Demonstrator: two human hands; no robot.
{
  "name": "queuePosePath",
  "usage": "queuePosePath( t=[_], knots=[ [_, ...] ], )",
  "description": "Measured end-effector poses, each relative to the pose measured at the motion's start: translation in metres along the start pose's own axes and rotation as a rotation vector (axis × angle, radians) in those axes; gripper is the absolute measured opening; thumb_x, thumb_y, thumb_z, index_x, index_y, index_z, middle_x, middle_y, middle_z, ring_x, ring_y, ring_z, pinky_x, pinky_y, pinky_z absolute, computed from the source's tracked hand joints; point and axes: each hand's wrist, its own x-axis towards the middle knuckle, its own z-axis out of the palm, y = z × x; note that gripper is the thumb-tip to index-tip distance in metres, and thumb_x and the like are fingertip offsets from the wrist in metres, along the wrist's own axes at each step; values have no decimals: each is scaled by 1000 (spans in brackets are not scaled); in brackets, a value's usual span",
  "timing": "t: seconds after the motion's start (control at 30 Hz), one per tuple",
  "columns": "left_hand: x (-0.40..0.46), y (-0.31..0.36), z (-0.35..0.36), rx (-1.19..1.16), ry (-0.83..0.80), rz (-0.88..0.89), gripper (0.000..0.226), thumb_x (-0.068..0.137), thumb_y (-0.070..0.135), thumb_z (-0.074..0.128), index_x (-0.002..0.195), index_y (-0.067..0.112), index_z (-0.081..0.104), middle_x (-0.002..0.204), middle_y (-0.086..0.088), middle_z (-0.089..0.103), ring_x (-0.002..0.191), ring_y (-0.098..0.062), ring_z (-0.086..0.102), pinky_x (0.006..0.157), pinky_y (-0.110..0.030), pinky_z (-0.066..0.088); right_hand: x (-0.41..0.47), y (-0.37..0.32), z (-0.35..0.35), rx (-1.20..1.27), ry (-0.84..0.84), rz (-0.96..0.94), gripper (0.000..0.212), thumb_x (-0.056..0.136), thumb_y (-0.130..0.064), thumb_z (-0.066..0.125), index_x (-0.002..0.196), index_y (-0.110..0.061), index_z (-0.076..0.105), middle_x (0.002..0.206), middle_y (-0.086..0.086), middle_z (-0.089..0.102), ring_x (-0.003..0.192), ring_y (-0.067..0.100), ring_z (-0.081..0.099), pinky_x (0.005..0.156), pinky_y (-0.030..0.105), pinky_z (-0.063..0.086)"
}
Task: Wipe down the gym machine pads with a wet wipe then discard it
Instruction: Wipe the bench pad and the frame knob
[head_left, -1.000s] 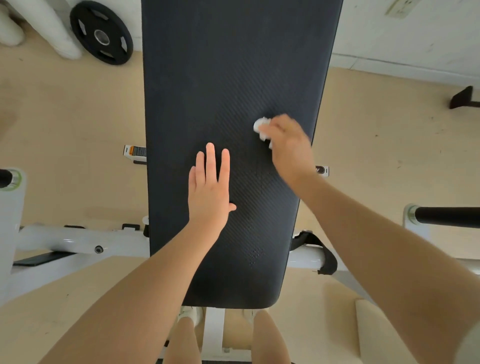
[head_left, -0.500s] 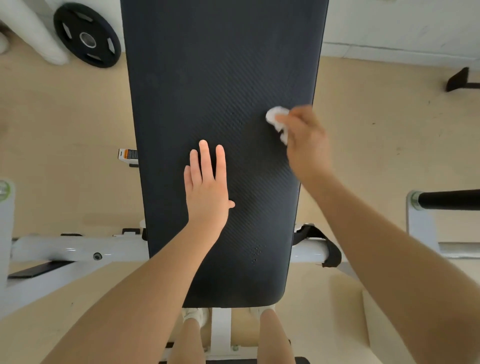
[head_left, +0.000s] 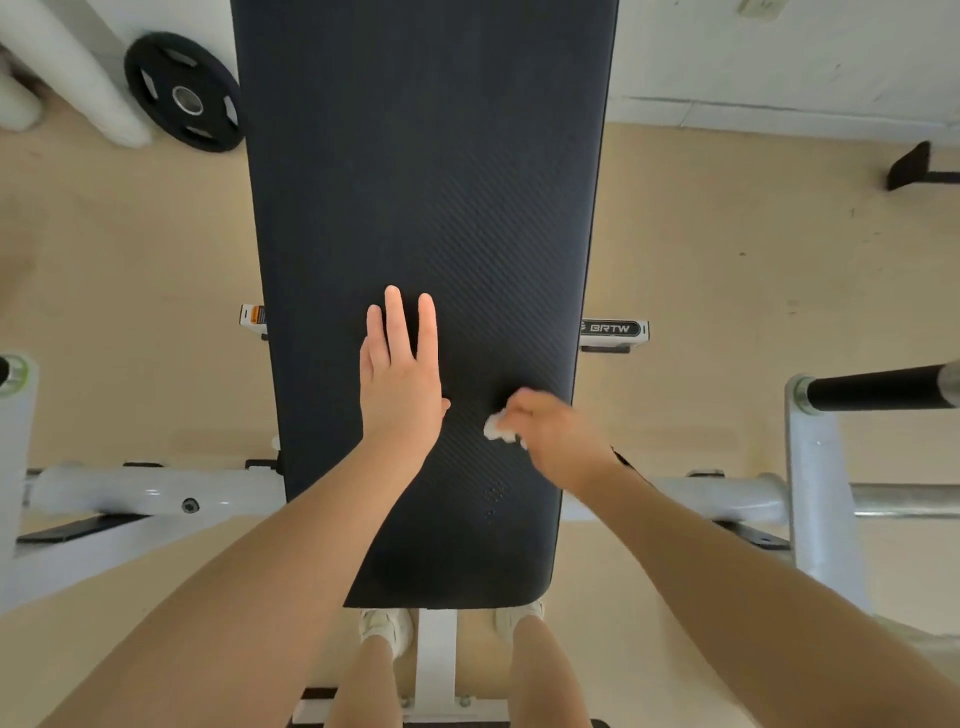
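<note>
Right hand (head_left: 556, 436) pinches a balled wipe (head_left: 497, 429) on the pad (head_left: 415, 182), lower right of centre; the wipe pokes out left of its fingers. Left hand (head_left: 401, 384) lies flat, fingers straight.

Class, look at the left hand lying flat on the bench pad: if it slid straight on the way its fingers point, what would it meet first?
Only more pad. The left hand points up the black pad, which runs bare to the picture's top edge; the way looks free as far as the view shows.
</note>
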Motion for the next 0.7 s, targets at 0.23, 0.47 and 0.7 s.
queuePosePath(
  t=[0.23, 0.47, 0.7],
  knots=[
    [-10, -4, 21, 23, 50, 62, 90, 73, 28, 76, 144, 4, 25, 151, -23, 22, 137, -43, 25, 108, -50, 25, 45, 37, -100, 249, 613, 237, 21, 88, -11, 52, 103, -15, 66, 96, 2, 58, 85, 16, 55, 72, 26, 39],
    [-10, 0, 20, 39, 38, 20, 91, 74, 26, 75, 145, 6, 22, 152, -22, 19, 139, -42, 21, 109, -50, 23, 42, 37, -55, 84, 592, 41, 19, 83, -1, 58, 100, -3, 65, 100, 17, 61, 86, 37, 55, 66, 36, 51],
    [-12, 4, 14, 43, 2, 9, 88, 85, 30, 63, 148, 11, 5, 156, -16, 2, 143, -36, 6, 114, -44, 13, -27, 11, 21, -14, 43, -3, 41, 83, 6, 55, 121, -10, 52, 126, 6, 47, 110, 26, 43, 88, 39, 51]
  ],
)
